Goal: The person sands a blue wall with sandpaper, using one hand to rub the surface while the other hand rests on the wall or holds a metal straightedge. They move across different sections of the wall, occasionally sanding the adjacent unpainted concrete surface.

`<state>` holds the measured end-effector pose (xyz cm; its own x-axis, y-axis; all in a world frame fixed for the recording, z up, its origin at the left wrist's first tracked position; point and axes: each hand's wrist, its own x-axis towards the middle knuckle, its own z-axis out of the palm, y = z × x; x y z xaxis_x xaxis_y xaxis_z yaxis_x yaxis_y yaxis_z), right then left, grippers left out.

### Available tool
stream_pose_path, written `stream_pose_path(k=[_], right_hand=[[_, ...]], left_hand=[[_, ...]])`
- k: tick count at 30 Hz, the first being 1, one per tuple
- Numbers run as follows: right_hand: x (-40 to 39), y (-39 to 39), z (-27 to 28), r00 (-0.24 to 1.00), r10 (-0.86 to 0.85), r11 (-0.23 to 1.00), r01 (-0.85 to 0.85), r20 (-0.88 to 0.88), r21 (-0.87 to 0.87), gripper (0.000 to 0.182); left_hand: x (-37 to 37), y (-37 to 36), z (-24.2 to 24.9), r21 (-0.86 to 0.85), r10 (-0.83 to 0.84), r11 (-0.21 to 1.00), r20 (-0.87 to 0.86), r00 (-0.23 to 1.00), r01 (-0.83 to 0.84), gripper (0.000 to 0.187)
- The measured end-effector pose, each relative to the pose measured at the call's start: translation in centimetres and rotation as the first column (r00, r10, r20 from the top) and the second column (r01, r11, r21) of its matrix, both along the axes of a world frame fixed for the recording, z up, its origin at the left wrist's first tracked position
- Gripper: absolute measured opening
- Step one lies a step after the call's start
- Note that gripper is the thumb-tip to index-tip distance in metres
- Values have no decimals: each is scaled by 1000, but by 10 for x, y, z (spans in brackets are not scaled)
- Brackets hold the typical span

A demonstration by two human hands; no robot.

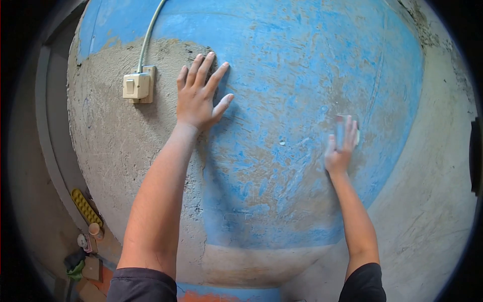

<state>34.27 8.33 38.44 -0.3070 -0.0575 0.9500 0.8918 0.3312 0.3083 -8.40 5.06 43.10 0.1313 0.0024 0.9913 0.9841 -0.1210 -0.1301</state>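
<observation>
My left hand [197, 103] lies flat on the wall with its fingers spread, where bare grey plaster [166, 126] meets the blue paint. It holds nothing, and pale dust coats the thumb and wrist. Farther right, my right hand [341, 146] presses a small flat piece of sandpaper [357, 137] against the wall. Most of that piece is hidden under the fingers, and motion blurs it slightly. Around it the blue painted wall [271, 65] is worn through to grey in streaks and patches.
A light switch box [136, 86] with a cable [148, 35] is fixed left of my left hand. At lower left are a yellow egg tray [86, 207], a cup [95, 231] and cardboard pieces [92, 268]. A grey adjoining wall [427, 176] rises at the right.
</observation>
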Motion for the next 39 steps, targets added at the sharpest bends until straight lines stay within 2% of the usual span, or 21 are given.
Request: stream_pose_path(k=[2, 5, 7, 8, 10, 12, 14, 15, 18, 19, 22, 23, 25, 26, 27, 30, 31, 34, 35, 38, 39], right_hand=[[-15, -22, 4, 952, 66, 991, -27, 298, -130, 59], [-12, -24, 36, 776, -7, 991, 90, 631, -99, 65], [-17, -14, 69, 974, 39, 999, -38, 225, -12, 66], [-18, -13, 80, 997, 81, 996, -81, 8, 48, 67], [-32, -17, 81, 946, -11, 997, -13, 323, 70, 63], [-36, -16, 98, 814, -110, 989, 35, 570, 142, 56], [-34, -9, 126, 639, -217, 971, 63, 738, 232, 48], [-39, -7, 140, 792, -106, 981, -17, 601, 194, 40], [-44, -1, 158, 952, -130, 968, 61, 277, 244, 34], [-50, 1, 153, 905, -122, 956, -3, 408, 292, 33], [-65, -5, 131, 630, -31, 990, -88, 776, 111, 31], [-62, 1, 141, 647, -19, 972, -166, 762, 166, 28], [-54, 1, 161, 870, 55, 969, -165, 490, 185, 27], [-52, 2, 166, 939, 93, 968, -163, 332, 191, 26], [-57, 4, 161, 955, 63, 958, -139, 291, 249, 28], [-72, 4, 128, 794, 79, 976, -183, 602, 114, 32], [-78, 9, 117, 721, 144, 953, -286, 677, 102, 36], [-64, 4, 150, 838, 115, 956, -240, 533, 171, 40], [-58, 8, 162, 919, 101, 949, -204, 381, 242, 38], [-76, 1, 151, 933, 30, 955, -133, 359, 266, 37], [-90, 2, 137, 835, 21, 967, -156, 550, 199, 36]], left_hand=[[0, 1, 0, 8, 5, 1000, -2, 1000, -5, 67], [1, 2, 1, 13, 19, 1000, -8, 1000, -19, 66], [1, 2, 0, 13, 28, 1000, -13, 1000, -28, 65], [1, 2, 1, 18, 33, 999, -16, 999, -33, 65], [1, 2, 0, 19, 48, 999, -23, 999, -47, 65], [2, 3, -1, 21, 58, 998, -21, 998, -58, 65], [3, 2, 0, 21, 84, 996, -24, 996, -83, 65], [3, 2, 0, 13, 85, 996, -29, 996, -85, 65], [5, 1, -1, -8, 93, 996, -20, 995, -93, 65], [6, 1, -1, -10, 100, 995, -20, 995, -100, 65], [8, -1, 2, -2, 118, 993, -5, 993, -118, 66], [9, -1, 1, -4, 118, 993, -1, 993, -118, 66], [11, 0, 0, 6, 127, 992, 0, 992, -127, 66], [10, 1, 0, 10, 130, 991, 4, 991, -130, 66], [10, 1, -1, 10, 147, 989, 3, 989, -147, 66], [9, 2, 0, 8, 180, 984, -11, 984, -180, 68], [9, 3, 0, 11, 182, 983, -14, 983, -182, 67], [11, 2, -2, 9, 196, 981, -12, 980, -196, 67], [12, 1, -1, 6, 204, 979, -7, 979, -204, 66], [13, -2, 0, 0, 172, 985, -7, 985, -172, 67], [13, -4, 0, -37, 221, 975, -16, 975, -221, 68]])
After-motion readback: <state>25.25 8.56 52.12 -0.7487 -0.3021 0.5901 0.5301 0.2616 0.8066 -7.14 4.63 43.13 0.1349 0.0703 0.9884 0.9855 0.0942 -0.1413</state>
